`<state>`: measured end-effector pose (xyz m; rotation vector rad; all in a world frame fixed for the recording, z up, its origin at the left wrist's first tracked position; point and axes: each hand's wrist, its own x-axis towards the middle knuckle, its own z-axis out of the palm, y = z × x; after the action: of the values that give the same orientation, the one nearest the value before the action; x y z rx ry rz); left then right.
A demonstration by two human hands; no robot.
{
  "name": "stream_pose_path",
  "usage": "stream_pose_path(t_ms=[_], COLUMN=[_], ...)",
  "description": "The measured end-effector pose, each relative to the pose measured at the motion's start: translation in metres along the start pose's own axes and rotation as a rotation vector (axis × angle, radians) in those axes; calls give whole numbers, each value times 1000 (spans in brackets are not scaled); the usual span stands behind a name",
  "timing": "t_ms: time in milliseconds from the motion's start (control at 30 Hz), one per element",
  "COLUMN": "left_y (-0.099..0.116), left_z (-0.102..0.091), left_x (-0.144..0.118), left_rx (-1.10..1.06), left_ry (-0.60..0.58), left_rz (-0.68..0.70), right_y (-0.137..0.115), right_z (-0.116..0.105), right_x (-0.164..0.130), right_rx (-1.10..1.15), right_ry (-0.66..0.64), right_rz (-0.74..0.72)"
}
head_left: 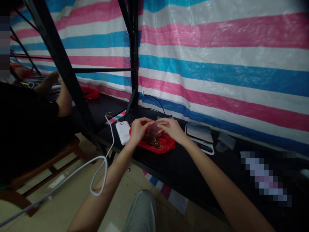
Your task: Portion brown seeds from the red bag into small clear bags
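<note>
A red plastic bag lies spread on the black table, with a heap of small brown pieces like nuts or seeds in it. My left hand and my right hand are above the heap, facing each other. Between them is a small clear plastic bag, its edges pinched in my closed fingers. Some brown pieces show behind or inside this clear bag; I cannot tell which.
Left of the red bag lies a white power bank with a white cable looping past my left forearm. A flat scale and small clear containers lie right. Black frame posts rise behind; another person sits left.
</note>
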<state>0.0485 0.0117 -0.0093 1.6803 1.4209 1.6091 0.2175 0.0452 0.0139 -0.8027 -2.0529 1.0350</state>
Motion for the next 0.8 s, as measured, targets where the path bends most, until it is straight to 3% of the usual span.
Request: stream_pose_path(t_ms=[200, 300, 467, 667, 800], left_y=[11, 15, 25, 31, 25], left_z=[-6, -12, -20, -19, -19], left_x=[-3, -3, 2, 2, 0], left_rx=[-12, 124, 394, 430, 430], left_ry=[-19, -26, -55, -52, -64], left_rz=[44, 61, 254, 262, 250], right_y=[4, 6, 4, -13, -11], right_z=[-3, -3, -8, -18, -12], right_x=[-4, -5, -6, -14, -17], right_rx=[-90, -36, -196, -509, -527], right_ry=[190, 149, 172, 282, 319], right_rz=[-55, -68, -48, -128, -143])
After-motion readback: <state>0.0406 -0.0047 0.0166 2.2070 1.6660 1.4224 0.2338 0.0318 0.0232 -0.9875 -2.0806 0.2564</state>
